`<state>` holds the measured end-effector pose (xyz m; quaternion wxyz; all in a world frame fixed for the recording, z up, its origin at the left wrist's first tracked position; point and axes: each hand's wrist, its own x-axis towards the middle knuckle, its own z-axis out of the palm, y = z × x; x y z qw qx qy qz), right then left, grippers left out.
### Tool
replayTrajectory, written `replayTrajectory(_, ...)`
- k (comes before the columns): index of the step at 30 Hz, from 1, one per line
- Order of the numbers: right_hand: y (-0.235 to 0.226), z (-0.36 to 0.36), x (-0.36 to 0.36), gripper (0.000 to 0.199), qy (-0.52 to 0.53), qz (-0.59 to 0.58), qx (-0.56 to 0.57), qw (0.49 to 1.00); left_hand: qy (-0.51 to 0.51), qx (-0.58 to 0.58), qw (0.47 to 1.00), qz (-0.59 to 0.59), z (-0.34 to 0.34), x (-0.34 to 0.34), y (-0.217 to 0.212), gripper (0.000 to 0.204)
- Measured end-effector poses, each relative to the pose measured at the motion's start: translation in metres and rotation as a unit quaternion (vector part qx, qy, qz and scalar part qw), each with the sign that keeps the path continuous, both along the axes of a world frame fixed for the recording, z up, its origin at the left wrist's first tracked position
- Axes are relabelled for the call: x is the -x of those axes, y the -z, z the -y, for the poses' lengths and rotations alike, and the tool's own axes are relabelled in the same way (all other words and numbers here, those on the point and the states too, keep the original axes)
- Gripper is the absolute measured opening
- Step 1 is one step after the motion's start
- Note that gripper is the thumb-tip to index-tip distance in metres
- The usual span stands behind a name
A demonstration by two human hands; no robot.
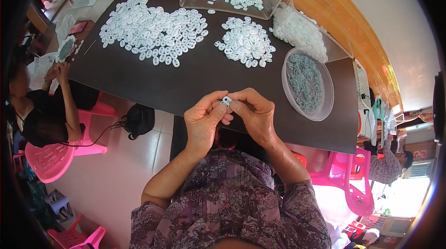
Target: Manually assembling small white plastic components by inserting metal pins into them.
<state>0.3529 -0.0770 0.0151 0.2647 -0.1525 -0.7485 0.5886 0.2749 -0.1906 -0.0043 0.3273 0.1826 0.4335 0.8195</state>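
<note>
Between my two hands, just over the near edge of the dark table, is a small white oval plastic piece with dark openings. My left hand pinches it from the left between thumb and fingers. From the right, the thumb and forefinger of my right hand close on the same piece. My fingertips cover its edges. Beyond my hands lie a wide heap of similar white pieces and a smaller heap. To the right stands a round clear tub holding small grey-green parts.
A clear bin at the back contains more white pieces. Beside it, translucent white parts fill another clear container. At the left sits another person, hands raised near the table. Pink plastic chairs stand on both sides; a black bag lies at left.
</note>
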Motion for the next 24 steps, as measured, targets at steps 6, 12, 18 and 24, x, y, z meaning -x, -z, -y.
replayTrajectory(6,-0.008,0.007,-0.002,0.027,-0.001,0.004,-0.080,0.997,-0.027,-0.008,0.999,0.021,0.001,0.000,-0.004,0.023)
replayTrajectory(12,-0.015,0.006,0.001,0.034,0.015,-0.034,-0.246,0.968,-0.013,-0.007,0.997,0.076,0.004,-0.002,-0.012,0.022)
replayTrajectory(18,-0.013,0.007,-0.001,0.034,0.019,-0.058,-0.280,0.958,-0.019,-0.002,0.992,0.128,0.007,-0.004,-0.023,0.021)
replayTrajectory(24,-0.011,0.010,-0.002,0.031,0.033,-0.069,-0.270,0.960,-0.023,-0.021,0.999,0.039,0.009,-0.004,-0.011,0.024)
